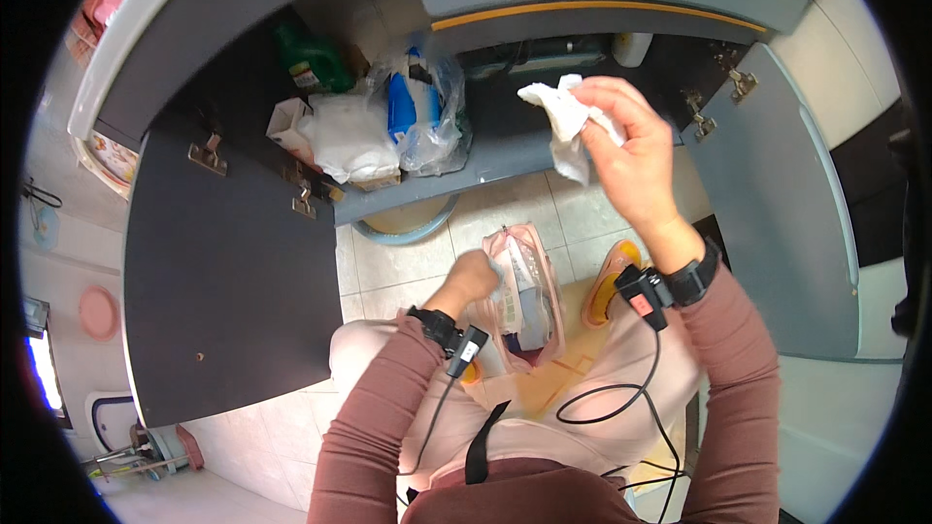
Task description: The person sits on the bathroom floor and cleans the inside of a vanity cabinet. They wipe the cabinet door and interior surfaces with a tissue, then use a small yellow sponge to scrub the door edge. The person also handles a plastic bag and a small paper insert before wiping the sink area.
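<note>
My right hand (633, 138) is raised before the cabinet's lower shelf, pinching a crumpled white tissue or cloth (564, 113) between thumb and fingers. Low down, my left hand (470, 278) is curled at the left edge of a pink see-through zip pouch (555, 306). A pale grey bit of material (497, 273) shows beside its fingers; whether it is gripped I cannot tell. The pouch stands open on the floor between my feet, with white and grey packets (524, 284) inside.
Dark cabinet doors stand open left (233, 284) and right (783, 233). The shelf (502, 153) bears a white plastic-wrapped pack (353, 138), a clear bag with blue packages (415, 109) and a green bottle (313, 58). A blue-rimmed basin (408, 236) is underneath. Cables (648, 393) hang from my wrists.
</note>
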Demonstrator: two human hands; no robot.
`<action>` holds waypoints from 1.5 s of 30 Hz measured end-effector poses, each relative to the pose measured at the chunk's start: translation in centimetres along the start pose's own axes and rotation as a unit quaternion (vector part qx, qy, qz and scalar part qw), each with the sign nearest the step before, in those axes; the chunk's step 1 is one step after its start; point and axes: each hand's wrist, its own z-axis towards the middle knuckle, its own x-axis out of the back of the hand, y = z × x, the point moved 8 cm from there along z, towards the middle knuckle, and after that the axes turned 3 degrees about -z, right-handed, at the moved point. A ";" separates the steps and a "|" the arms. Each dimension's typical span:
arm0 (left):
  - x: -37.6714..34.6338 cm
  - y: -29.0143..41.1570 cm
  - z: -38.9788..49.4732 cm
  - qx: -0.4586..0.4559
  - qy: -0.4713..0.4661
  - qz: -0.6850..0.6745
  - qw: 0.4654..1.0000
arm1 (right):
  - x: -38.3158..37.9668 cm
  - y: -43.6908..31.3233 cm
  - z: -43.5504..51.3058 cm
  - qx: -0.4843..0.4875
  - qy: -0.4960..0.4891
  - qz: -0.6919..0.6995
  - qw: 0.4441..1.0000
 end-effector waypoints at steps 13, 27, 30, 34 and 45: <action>22.5 16.7 -14.8 -0.280 0.466 -0.120 0.831 | 0.5 -0.4 -2.6 -0.268 0.044 0.425 0.863; 36.6 24.9 -23.3 -0.198 0.723 0.273 0.603 | 0.4 -10.0 11.0 0.209 0.391 -0.139 0.885; 36.8 24.6 -23.0 -0.228 0.722 0.258 0.600 | -6.0 -11.7 10.1 0.283 0.357 -0.156 0.876; 36.8 24.7 -23.2 -0.244 0.730 0.244 0.590 | -6.5 -14.9 10.3 0.419 0.230 -0.159 0.864; 36.9 24.9 -23.2 -0.256 0.737 0.236 0.579 | -6.0 -16.3 10.6 0.481 0.182 -0.282 0.810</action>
